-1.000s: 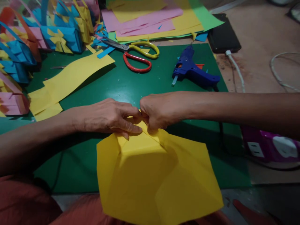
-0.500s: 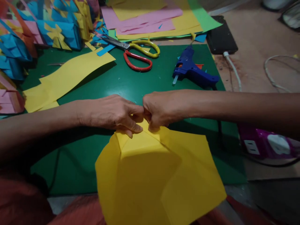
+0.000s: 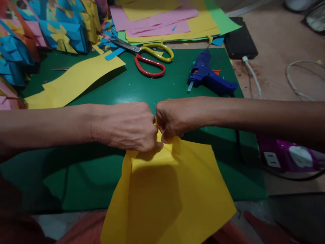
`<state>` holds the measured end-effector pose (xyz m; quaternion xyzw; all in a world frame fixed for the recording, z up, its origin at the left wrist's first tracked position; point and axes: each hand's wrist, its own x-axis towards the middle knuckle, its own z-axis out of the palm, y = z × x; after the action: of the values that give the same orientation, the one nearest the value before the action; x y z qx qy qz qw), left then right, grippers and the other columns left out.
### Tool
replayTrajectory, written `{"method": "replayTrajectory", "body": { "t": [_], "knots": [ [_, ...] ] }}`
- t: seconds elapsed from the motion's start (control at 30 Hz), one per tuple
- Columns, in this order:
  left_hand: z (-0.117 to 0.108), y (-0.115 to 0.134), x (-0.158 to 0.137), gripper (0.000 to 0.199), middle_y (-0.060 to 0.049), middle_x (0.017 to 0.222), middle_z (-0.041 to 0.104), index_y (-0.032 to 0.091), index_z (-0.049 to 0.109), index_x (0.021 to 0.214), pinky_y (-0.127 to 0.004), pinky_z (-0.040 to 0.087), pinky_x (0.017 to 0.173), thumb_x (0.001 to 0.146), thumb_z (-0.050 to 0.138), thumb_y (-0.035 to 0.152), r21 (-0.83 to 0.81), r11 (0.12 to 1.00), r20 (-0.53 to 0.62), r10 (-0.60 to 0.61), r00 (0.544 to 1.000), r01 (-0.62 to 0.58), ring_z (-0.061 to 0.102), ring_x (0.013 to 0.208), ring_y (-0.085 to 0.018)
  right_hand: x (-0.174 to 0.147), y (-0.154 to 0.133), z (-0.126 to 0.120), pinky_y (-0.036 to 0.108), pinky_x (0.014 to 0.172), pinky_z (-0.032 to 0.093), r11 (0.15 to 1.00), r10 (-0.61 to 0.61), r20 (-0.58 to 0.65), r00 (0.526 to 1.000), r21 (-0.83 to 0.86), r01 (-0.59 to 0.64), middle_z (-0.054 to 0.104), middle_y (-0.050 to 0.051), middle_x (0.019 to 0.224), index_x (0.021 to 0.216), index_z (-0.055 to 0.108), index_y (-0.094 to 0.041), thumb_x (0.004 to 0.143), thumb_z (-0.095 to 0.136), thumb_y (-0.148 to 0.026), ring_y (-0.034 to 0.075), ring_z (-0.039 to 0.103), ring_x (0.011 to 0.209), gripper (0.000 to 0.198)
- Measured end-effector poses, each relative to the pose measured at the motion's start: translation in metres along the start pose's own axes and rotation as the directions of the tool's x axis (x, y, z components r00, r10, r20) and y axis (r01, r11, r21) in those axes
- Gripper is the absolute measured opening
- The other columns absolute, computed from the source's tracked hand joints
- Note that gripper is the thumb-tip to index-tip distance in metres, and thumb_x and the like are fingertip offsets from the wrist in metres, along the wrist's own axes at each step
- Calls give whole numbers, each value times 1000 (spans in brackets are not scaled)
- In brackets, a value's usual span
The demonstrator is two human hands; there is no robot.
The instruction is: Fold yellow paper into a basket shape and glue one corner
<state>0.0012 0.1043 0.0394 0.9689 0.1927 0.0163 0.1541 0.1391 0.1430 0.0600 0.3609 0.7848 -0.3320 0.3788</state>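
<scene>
A large sheet of yellow paper (image 3: 162,200), creased and folded along its far edge, hangs over the near side of the green mat (image 3: 106,88). My left hand (image 3: 132,127) is closed, its thumb pressing on the folded edge. Right beside it, my right hand (image 3: 172,118) pinches the same far edge between curled fingers and thumb. The two hands nearly touch at the knuckles. The exact fold under the fingers is hidden.
Beyond my hands lie scissors (image 3: 149,66) with one yellow and one red handle, a blue glue gun (image 3: 210,74) and a yellow paper strip (image 3: 78,79). Small paper bags (image 3: 81,37) crowd the far left. A phone (image 3: 240,39) and purple power strip (image 3: 299,157) are at right.
My left hand has closed from spread fingers and shifted slightly right, over the fold. The sheet's right side has drawn inward a little. My right hand stays almost in place.
</scene>
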Motion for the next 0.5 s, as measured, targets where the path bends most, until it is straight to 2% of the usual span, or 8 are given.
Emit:
{"method": "replayTrajectory", "body": {
  "t": [0.07,0.1,0.33,0.5],
  "knots": [
    [1,-3,2,32,-5,66,66,25,63,106,-30,17,46,82,47,11,163,964,183,181,966,-211,57,62,-19,-1,0,0,23,54,42,1000,-2,-9,1000,-5,2,55,-2,42,54,61,-13,68,66,-13,14,60,55,16],
    [2,-5,2,35,-5,67,67,26,59,113,-30,16,45,84,46,12,217,938,235,220,947,-272,58,62,-20,0,0,0,23,54,41,1000,-1,-18,1000,-5,1,54,-3,41,54,62,-13,68,67,-14,13,59,53,15],
    [13,-7,2,41,0,62,65,34,44,130,-29,14,43,90,44,24,281,917,145,252,957,-284,57,53,-16,2,2,4,16,44,31,1000,-21,-74,997,-5,21,41,-10,29,48,59,-11,65,69,-14,4,45,35,21],
    [16,-4,8,36,1,54,61,32,49,126,-31,11,43,91,43,29,282,913,124,270,955,-295,52,44,-15,0,3,6,16,40,20,997,-64,-121,991,-48,58,42,-11,31,46,58,-10,66,69,-21,0,39,31,26]
  ]
}}
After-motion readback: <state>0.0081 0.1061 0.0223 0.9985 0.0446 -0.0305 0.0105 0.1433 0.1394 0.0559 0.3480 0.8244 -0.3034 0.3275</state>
